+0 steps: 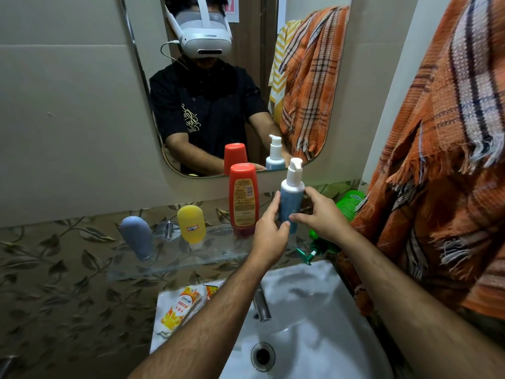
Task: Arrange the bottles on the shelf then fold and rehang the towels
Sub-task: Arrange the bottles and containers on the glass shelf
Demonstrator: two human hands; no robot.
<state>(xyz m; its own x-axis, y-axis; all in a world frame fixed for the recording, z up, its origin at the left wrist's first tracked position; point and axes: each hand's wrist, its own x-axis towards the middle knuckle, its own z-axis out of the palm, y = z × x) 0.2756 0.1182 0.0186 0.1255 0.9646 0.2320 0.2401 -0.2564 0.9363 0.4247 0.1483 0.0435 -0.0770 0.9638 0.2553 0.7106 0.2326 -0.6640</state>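
At centre frame, both hands, left hand (269, 228) and right hand (321, 214), clasp the blue pump bottle (291, 203) upright over the glass shelf (191, 258). Set down carelessly, it could knock the red bottle (244, 199) just beside it into the sink (314, 310).

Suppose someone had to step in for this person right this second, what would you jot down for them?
Left hand and right hand both grip the blue pump bottle, upright at the glass shelf.
Already standing on the shelf: grey tube, yellow tube, red bottle.
The green bottle lies on its side at the shelf's right end.
Left: set down the pump bottle, stand the green one, then fold and rehang the orange plaid towel, which hangs unfolded.
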